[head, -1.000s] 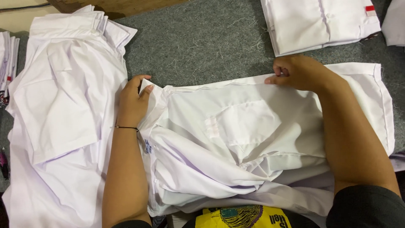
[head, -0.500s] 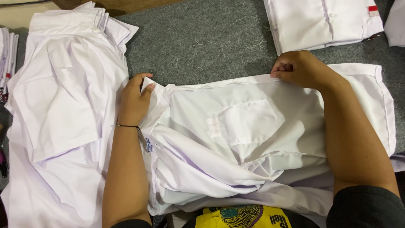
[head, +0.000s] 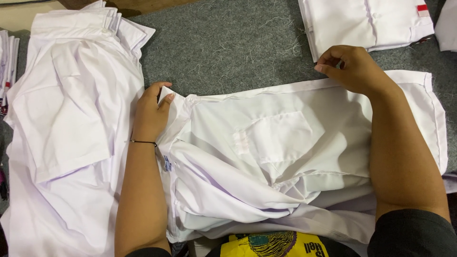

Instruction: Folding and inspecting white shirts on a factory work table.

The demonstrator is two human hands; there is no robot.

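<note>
Right hand (head: 354, 69) shifted a bit farther along the far edge since earlier, white shirt (head: 285, 157) spread on grey felt table (head: 228, 52), far hem pinched by right fingers, collar end gripped by left hand (head: 151, 114), shirt pile (head: 62, 133) left.

A grey felt-covered counter (head: 228, 47) carries everything here, its surface flecked with loose pale threads. Directly on it, at the near middle, lies a rumpled white shirt (head: 285, 157) with its chest pocket facing up. Just beside it on the left lies a stack of white shirts (head: 62, 133), collars toward the far edge. At the far right lies a folded white shirt (head: 366, 24) bearing a small red tag.
</note>
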